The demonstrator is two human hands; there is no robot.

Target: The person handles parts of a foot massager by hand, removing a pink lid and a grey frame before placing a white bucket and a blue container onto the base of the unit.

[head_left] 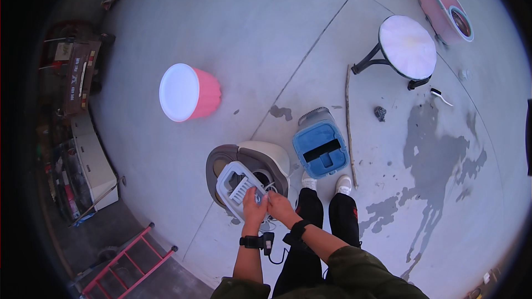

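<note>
**Both hands on a slotted grey panel**

My left hand [253, 204] and right hand [280, 206] meet, fingers closed on the near edge of a light grey plastic panel [237, 187] with slots and cut-outs. The panel lies tilted over a grey and cream appliance [260, 161] on the concrete floor [266, 44]. A blue bin [321, 147] stands just beside it; a pink bucket [188, 92] sits well apart.

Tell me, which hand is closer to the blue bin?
Right. The right hand is on the white tray's near edge, on the side toward the blue bin. The left hand grips the tray just beside it, farther from the bin.
</note>
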